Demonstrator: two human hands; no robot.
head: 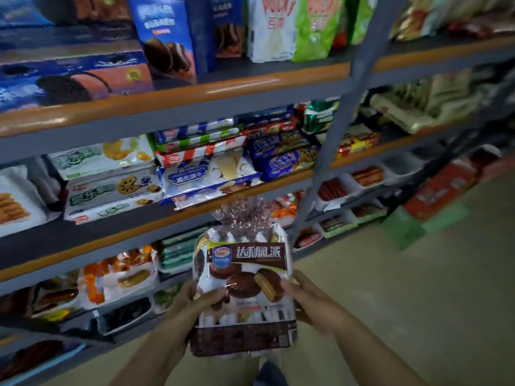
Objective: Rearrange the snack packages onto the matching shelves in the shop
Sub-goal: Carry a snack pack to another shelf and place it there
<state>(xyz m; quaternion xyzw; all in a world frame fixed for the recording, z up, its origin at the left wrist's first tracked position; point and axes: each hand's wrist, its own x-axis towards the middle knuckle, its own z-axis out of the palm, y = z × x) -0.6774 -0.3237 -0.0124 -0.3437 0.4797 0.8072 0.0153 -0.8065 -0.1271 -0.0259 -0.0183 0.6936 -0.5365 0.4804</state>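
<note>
The shelves (172, 87) rise to the left and ahead, with blue chocolate pie boxes (170, 37) on the top one. The chocolate pie bag (245, 282) stands upright in front of them, its long axis vertical, held low. The left hand (195, 299) and right hand (303, 293) each curl fingers (214, 296) round one side edge, equally near.

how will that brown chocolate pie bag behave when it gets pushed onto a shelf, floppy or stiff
The chocolate pie bag looks like thin glossy film gathered at the top, so it probably flexes and may slide. Left hand and right hand both grip its sides, suggesting bulk. The small wrapped pieces showing inside would likely shift, and could crush if squeezed.
</note>
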